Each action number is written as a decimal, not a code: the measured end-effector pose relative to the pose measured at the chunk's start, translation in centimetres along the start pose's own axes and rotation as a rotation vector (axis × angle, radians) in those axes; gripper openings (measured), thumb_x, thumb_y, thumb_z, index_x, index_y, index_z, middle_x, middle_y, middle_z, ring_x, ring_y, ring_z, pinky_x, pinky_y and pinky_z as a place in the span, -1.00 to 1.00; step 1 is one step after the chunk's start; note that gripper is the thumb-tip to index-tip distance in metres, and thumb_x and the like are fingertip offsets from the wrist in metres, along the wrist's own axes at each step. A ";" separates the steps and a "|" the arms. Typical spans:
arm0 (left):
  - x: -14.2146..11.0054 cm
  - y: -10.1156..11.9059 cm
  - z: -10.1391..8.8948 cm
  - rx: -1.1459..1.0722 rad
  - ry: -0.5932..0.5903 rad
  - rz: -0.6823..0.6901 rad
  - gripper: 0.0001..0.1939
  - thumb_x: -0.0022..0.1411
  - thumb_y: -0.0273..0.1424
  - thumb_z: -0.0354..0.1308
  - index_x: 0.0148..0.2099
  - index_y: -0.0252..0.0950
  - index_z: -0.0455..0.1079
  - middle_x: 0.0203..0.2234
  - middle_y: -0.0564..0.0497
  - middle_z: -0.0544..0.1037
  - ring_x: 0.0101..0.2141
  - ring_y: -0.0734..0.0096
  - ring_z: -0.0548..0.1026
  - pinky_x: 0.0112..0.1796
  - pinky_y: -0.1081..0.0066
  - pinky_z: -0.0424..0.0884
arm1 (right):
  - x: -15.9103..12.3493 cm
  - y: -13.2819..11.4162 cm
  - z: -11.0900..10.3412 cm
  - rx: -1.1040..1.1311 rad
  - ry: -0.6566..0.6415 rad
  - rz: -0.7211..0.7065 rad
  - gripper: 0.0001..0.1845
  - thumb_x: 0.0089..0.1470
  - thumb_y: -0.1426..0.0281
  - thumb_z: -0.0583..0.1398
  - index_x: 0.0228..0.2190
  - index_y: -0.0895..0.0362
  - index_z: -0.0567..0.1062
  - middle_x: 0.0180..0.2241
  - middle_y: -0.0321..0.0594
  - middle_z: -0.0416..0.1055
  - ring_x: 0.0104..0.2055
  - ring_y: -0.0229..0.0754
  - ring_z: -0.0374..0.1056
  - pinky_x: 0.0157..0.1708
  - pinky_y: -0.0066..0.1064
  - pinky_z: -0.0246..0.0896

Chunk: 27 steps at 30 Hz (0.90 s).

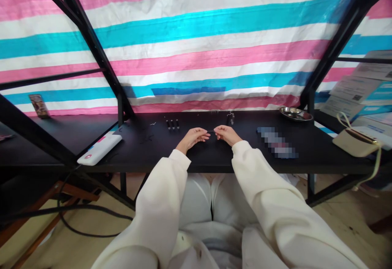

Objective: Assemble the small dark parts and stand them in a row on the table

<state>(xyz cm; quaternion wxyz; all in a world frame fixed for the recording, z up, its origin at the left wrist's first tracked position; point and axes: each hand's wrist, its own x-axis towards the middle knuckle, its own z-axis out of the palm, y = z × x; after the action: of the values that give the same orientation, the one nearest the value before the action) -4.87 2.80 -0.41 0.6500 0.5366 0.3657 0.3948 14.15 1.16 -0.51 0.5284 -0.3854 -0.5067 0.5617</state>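
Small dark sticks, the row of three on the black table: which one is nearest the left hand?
The rightmost stick, at the row's end closest to the left hand; the middle stick and leftmost stick sit farther away.

We count two hands, a left hand (195,137) and a right hand (227,134), with one thin dark piece (211,131) between them, and three short dark cylinders (173,124). We also find one metal dish (295,114), one white slab (100,149), one blurred packet (277,142) and one cream bag (353,142); the pale bits (152,123) are too small to number.
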 end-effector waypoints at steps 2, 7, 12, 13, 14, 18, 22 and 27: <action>0.0 0.0 0.0 0.008 0.049 0.022 -0.81 0.03 -0.40 0.24 -0.31 -0.41 0.36 -0.36 -0.18 0.56 -0.45 0.46 0.53 -0.44 0.55 0.38 | 0.1 0.1 -0.1 0.008 0.045 -0.016 -0.60 -0.41 0.19 0.37 -0.57 0.16 0.39 -0.64 -0.38 0.30 -0.64 -0.40 0.15 -0.56 -0.44 0.14; 0.0 0.2 0.0 0.020 0.089 0.024 -0.84 0.04 -0.42 0.22 -0.33 -0.40 0.36 -0.36 -0.18 0.56 -0.47 0.48 0.52 -0.46 0.54 0.37 | 0.4 0.3 -0.5 -0.004 0.095 -0.033 -0.64 -0.38 0.20 0.35 -0.56 0.15 0.39 -0.63 -0.37 0.30 -0.64 -0.39 0.15 -0.56 -0.43 0.15; 0.0 0.2 0.0 0.019 0.116 0.026 -0.86 0.04 -0.43 0.22 -0.35 -0.40 0.36 -0.40 -0.16 0.56 -0.48 0.49 0.51 -0.47 0.55 0.36 | 0.9 0.5 -1.0 0.025 0.230 -0.060 -0.66 -0.37 0.20 0.33 -0.60 0.14 0.36 -0.66 -0.39 0.26 -0.66 -0.40 0.12 -0.61 -0.45 0.10; 0.0 0.3 0.1 0.021 0.115 0.025 -0.86 0.03 -0.44 0.22 -0.35 -0.41 0.36 -0.41 -0.16 0.56 -0.48 0.49 0.51 -0.47 0.55 0.36 | 1.0 0.5 -1.1 0.041 0.247 -0.067 -0.65 -0.38 0.19 0.33 -0.60 0.14 0.36 -0.67 -0.40 0.25 -0.66 -0.40 0.12 -0.61 -0.46 0.09; 0.0 0.3 0.1 0.024 0.112 0.025 -0.85 0.02 -0.44 0.23 -0.35 -0.41 0.36 -0.42 -0.15 0.56 -0.49 0.49 0.51 -0.47 0.55 0.36 | 1.0 0.4 -1.1 0.055 0.247 -0.073 -0.65 -0.38 0.19 0.34 -0.59 0.14 0.37 -0.66 -0.39 0.26 -0.66 -0.40 0.13 -0.61 -0.46 0.09; -0.2 0.3 0.3 0.046 0.068 0.025 -0.79 -0.05 -0.45 0.28 -0.33 -0.41 0.36 -0.47 -0.11 0.55 -0.55 0.52 0.48 -0.49 0.54 0.36 | 0.5 0.2 -0.6 0.026 0.106 -0.056 -0.61 -0.40 0.17 0.35 -0.51 0.16 0.42 -0.58 -0.33 0.35 -0.59 -0.38 0.20 -0.56 -0.46 0.12; -0.3 0.3 0.3 0.063 0.016 0.034 -0.73 -0.09 -0.41 0.31 -0.33 -0.40 0.37 -0.50 -0.06 0.54 -0.57 0.56 0.45 -0.50 0.53 0.35 | 0.0 0.2 -0.1 -0.077 -0.067 -0.005 -0.61 -0.38 0.18 0.35 -0.51 0.18 0.45 -0.58 -0.31 0.37 -0.60 -0.39 0.19 -0.58 -0.48 0.09; -0.4 0.5 0.3 0.070 -0.013 0.050 -0.70 -0.13 -0.37 0.34 -0.32 -0.40 0.40 -0.51 -0.03 0.52 -0.57 0.56 0.44 -0.50 0.53 0.35 | -0.2 0.4 -0.1 -0.188 -0.160 -0.018 -0.64 -0.34 0.17 0.33 -0.51 0.18 0.49 -0.64 -0.36 0.33 -0.63 -0.41 0.14 -0.62 -0.50 0.04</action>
<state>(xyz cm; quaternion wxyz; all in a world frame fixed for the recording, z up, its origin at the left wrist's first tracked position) -4.81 2.35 0.13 0.6231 0.5704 0.3616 0.3944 14.17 1.04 -0.94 0.4526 -0.3828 -0.6012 0.5359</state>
